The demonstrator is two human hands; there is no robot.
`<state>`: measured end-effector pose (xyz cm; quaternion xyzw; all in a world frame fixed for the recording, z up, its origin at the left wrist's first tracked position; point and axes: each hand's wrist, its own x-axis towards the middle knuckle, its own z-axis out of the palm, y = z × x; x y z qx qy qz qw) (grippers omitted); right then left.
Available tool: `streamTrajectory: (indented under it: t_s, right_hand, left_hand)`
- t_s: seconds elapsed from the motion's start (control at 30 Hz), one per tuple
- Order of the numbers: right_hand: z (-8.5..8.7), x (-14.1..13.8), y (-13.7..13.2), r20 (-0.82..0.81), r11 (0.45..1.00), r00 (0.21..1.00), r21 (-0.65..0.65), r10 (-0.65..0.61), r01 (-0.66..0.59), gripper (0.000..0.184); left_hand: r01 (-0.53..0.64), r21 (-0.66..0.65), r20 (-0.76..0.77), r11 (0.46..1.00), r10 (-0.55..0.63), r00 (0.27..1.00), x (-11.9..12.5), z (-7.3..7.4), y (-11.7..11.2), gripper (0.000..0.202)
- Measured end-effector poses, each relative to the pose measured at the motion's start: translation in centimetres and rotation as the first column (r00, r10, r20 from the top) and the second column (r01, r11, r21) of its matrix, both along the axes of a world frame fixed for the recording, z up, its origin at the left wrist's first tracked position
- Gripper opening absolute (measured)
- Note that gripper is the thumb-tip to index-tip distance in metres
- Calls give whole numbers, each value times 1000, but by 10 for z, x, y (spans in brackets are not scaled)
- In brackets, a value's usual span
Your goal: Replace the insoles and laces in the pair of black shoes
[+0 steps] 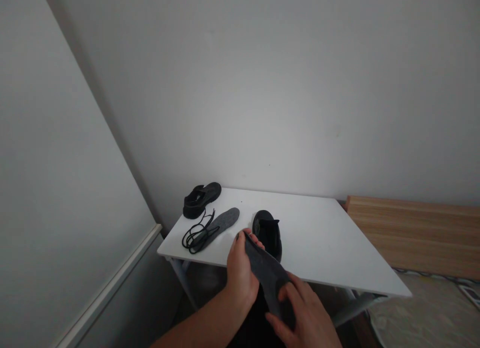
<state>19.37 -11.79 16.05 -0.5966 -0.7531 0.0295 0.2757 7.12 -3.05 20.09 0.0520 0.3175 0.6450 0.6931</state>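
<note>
Both my hands hold a dark grey insole (267, 277) in front of the white table (322, 238). My left hand (240, 273) grips its front end, fingers curled round the edge. My right hand (302, 310) pinches its rear end from below. Just behind the insole a black shoe (268, 233) stands on the table. A second grey insole (224, 223) lies to the left, partly under loose black laces (197, 235). Another black shoe (201, 199) lies at the table's far left corner.
The table stands against a pale wall, with a white panel (56, 213) close on the left. A wooden board (412, 233) sits to the right at table height. Patterned fabric (423, 313) lies below it at the lower right.
</note>
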Motion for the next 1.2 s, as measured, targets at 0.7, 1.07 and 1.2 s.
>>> streamTrajectory:
  t_s: [0.7, 1.07, 1.2]
  right_hand:
    - [49, 68, 12, -356, 948, 921, -314, -160, 43, 36]
    - [101, 63, 23, 78, 871, 996, -491, 32, 10, 26]
    - [107, 55, 28, 242, 869, 968, -490, 66, 64, 27]
  left_hand:
    - [579, 72, -957, 812, -107, 268, -18, -95, 80, 32]
    - [603, 64, -768, 795, -347, 539, -9, -107, 35, 38]
    - [616, 81, -767, 784, -346, 541, -9, -110, 36, 37]
